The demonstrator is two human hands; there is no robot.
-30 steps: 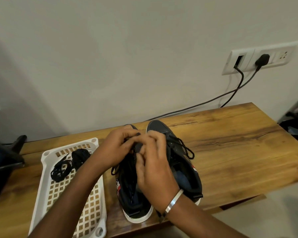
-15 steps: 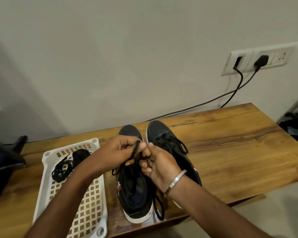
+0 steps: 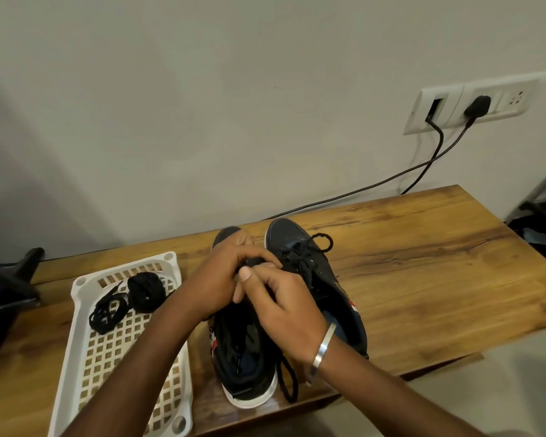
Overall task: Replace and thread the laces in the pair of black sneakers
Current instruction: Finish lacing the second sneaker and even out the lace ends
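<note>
Desk: wooden desk [image 3: 423, 272] with warm brown grain and dark knots, set against a plain pale wall.
Sneakers: two black sneakers stand side by side at the desk's middle, toes toward the wall; the left sneaker [image 3: 245, 370] has a white sole and an open throat, the right sneaker [image 3: 300, 247] is laced with a loose bow near its toe.
Left hand: left hand [image 3: 224, 279] hovers over the left sneaker's forefoot, fingers curled and pinching a black lace [image 3: 249, 263].
Right hand: right hand [image 3: 284, 307] meets the left above the same shoe, thumb and fingers curled onto the lace; a flat metal bangle [image 3: 323, 348] circles the wrist.
Lace tail: a braided loop of lace [image 3: 289, 381] hangs beside the left sneaker's heel, over the desk's near edge.
Tray: white plastic tray [image 3: 76, 357] with a square lattice floor lies just left of the sneakers.
Spare laces: one loose black tangle [image 3: 106, 310] and one tight coil [image 3: 145, 291] lie at the tray's far end.
Wall: white socket plate [image 3: 473, 102] with a black plug [image 3: 476, 105]; two thin black cables trail down behind the desk.
</note>
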